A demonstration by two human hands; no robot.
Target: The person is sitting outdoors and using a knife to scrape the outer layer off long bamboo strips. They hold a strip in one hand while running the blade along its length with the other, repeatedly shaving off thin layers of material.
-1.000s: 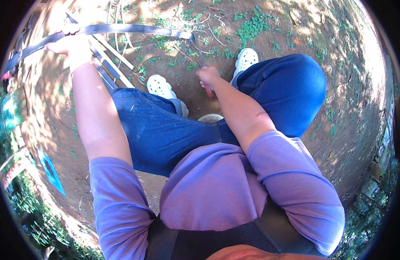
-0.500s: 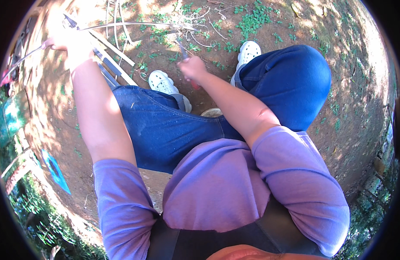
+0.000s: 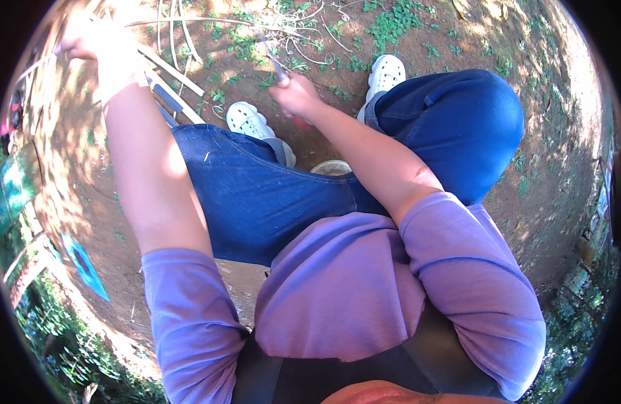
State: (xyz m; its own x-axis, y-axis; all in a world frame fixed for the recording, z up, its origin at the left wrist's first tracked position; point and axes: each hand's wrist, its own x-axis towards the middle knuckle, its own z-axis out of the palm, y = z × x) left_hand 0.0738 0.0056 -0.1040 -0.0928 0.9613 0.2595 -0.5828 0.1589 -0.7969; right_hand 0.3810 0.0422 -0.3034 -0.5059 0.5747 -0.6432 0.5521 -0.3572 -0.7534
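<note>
My left hand, at the upper left and washed out by sunlight, is closed around a long, thin, pale strip that looks like split cane or bamboo. One end of the strip sticks out on the hand's left; the other runs right above the ground. In my right hand, fingers wrapped round its red handle, is a knife. Its blade points up and slightly left, just below the strip. Whether blade and strip touch, I cannot tell.
Several pale slats lie beside my left forearm. Curled shavings are scattered over dirt and small green plants. My white clogs rest on the ground, with a round pale object between my legs. A blue item lies left.
My left hand has moved up and left with the strip. The right hand has shifted slightly left, and the knife blade now tilts further left and up.
</note>
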